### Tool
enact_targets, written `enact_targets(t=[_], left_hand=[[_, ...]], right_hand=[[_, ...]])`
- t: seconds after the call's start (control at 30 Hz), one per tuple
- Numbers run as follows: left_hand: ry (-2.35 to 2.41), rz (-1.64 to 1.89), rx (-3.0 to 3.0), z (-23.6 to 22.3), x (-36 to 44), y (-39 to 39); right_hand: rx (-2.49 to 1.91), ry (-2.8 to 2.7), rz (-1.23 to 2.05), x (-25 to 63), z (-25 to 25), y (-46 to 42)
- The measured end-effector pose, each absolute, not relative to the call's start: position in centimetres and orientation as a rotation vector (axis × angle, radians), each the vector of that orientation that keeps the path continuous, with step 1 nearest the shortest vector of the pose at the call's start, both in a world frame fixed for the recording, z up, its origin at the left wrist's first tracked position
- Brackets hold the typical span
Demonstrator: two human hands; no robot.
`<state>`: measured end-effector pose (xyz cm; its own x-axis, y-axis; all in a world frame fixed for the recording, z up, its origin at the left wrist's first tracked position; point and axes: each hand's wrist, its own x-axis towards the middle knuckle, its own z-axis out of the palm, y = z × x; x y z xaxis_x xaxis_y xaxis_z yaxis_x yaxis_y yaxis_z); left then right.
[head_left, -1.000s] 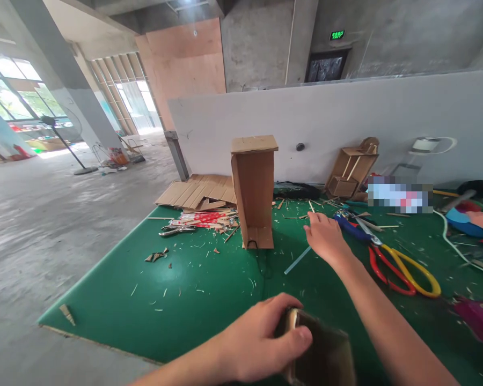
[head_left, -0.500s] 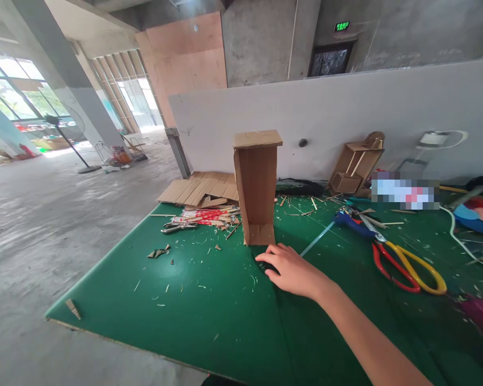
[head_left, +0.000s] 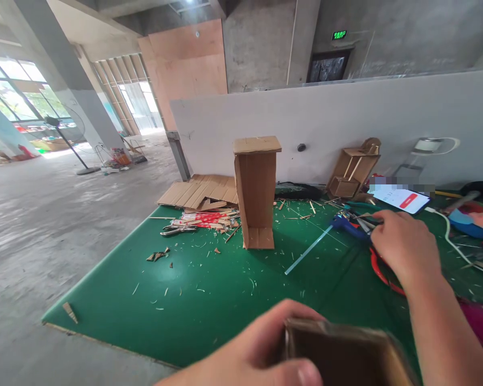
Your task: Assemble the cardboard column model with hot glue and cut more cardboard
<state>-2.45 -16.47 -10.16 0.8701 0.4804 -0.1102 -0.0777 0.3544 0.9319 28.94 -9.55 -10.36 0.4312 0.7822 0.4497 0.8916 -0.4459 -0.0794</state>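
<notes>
My left hand (head_left: 249,343) grips a small open cardboard box (head_left: 338,328) at the bottom of the view; its lower part is cut off. My right hand (head_left: 406,249) reaches over the scissors (head_left: 380,268), hiding most of their handles. Its fingers are curled closed; their tips are near small scraps, and what they hold, if anything, is hidden. Left of it lies a blue glue gun (head_left: 352,228) with a clear glue stick (head_left: 306,254) sticking out. A tall, open-fronted cardboard box (head_left: 257,187) stands upright on the green table (head_left: 209,316).
Flat cardboard (head_left: 201,190), wooden sticks and pliers (head_left: 177,229) lie at the table's back left. A cardboard piece with sticks (head_left: 352,169) leans on the white partition (head_left: 326,115). A lit phone (head_left: 400,198) and white cable (head_left: 448,228) are at right.
My right hand has moved from beside the tall box's foot to the scissors at the right. My left hand has come into view at the bottom, holding the small cardboard box.
</notes>
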Motion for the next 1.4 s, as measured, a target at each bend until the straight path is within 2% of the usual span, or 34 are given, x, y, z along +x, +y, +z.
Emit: enact_targets(t=[0.1, 0.17, 0.23, 0.33, 0.6, 0.9, 1.0, 1.07, 1.23, 1.27, 1.33, 1.4], left_hand=[[0.676, 0.500, 1.490, -11.1, -3.5, -14.0], [0.827, 0.570, 1.799, -11.6, -3.9, -12.4], [0.872, 0.577, 1.943, -12.2, -4.1, -10.9], [0.838, 0.503, 1.982, -13.2, -4.0, -9.4], [0.864, 0.513, 2.061, -14.7, -4.8, -8.6], [0.825, 0.457, 2.193, -14.0, -6.0, -9.0], [0.783, 0.431, 2.308, -12.5, -6.7, -9.3], [0.781, 0.554, 2.435, -10.7, -7.2, -8.8], [0.846, 1.549, 2.537, -3.5, -7.7, -3.9], [0.829, 1.637, 2.496, -2.0, -7.5, -2.5], [0.748, 1.627, 2.380, 0.5, -7.1, 0.3], [0.679, 1.439, 2.320, 2.2, -6.5, 2.6]], right_hand=[[-2.359, -1.415, -0.492, 28.6, -10.6, -10.1], [-2.218, -1.584, -0.402, 27.8, -10.9, -9.6], [-2.121, -1.817, -0.217, 26.8, -11.3, -8.4], [-2.259, -1.988, -0.061, 25.7, -12.1, -5.8], [-2.527, -1.925, -0.064, 25.3, -14.9, -1.1], [-2.364, -1.707, -0.132, 25.3, -13.7, -2.9], [-2.188, -1.669, -0.125, 25.2, -13.3, -4.5], [-2.019, -1.613, -0.077, 24.9, -13.2, -5.4], [-1.663, -1.669, 0.040, 23.0, -12.7, -6.4], [-1.629, -1.703, 0.073, 22.4, -12.6, -6.3], [-1.590, -1.753, 0.131, 21.4, -12.5, -5.9], [-1.562, -1.786, 0.159, 20.6, -12.7, -5.4]])
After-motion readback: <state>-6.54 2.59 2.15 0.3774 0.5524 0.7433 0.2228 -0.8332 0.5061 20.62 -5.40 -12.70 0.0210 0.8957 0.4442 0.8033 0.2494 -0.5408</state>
